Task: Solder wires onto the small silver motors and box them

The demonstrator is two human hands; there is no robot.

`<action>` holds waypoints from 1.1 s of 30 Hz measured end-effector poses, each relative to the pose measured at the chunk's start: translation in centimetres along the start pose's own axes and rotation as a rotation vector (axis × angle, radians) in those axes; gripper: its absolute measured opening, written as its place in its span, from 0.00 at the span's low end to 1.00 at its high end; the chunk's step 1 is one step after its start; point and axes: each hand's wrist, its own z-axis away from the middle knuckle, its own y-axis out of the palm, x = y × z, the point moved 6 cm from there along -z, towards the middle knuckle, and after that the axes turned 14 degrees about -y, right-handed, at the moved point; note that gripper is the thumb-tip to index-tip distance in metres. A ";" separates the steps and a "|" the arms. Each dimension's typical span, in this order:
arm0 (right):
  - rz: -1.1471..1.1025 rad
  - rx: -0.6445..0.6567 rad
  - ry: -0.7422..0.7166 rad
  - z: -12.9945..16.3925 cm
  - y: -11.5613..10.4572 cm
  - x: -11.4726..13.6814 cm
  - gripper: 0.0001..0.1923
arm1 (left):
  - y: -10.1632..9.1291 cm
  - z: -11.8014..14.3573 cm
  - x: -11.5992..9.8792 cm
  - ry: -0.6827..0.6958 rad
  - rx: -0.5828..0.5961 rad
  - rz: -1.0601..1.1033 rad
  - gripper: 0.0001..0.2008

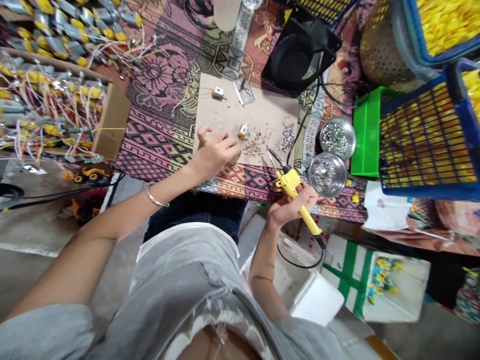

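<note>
- On the far left you have one cardboard box point(110, 122) with a big heap of little yellow and grey parts with wires, too many to count.
- Your left hand point(213, 152) rests on the one brown board point(247, 117) on the desk, its fingertips pinched on one small motor point(243, 132).
- One more small motor point(218, 92) lies alone near the top of the board.
- Your right hand point(292, 205) is closed around one yellow soldering iron point(290, 185). Its tip points at the board, near the motor but not touching it.
- Two shiny round bowls point(328, 174) of tiny metal bits sit just right of the board.
- Past them is one green tray point(365, 132) and two blue baskets point(427, 145) of yellow parts.
</note>
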 end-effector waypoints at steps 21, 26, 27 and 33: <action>-0.043 -0.191 0.103 1.3 -0.2 1.0 0.16 | -1.2 2.4 -0.3 0.200 0.127 0.081 0.13; -0.008 -0.212 0.058 1.4 -0.6 1.1 0.18 | -1.2 1.9 -0.8 0.149 0.089 0.013 0.10; -0.008 -0.218 0.044 1.5 -0.7 1.2 0.18 | -1.2 1.7 -1.0 0.141 0.074 -0.003 0.09; 0.069 -0.223 0.020 3.1 -1.1 1.6 0.17 | -1.2 1.0 -1.3 0.094 0.005 -0.047 0.08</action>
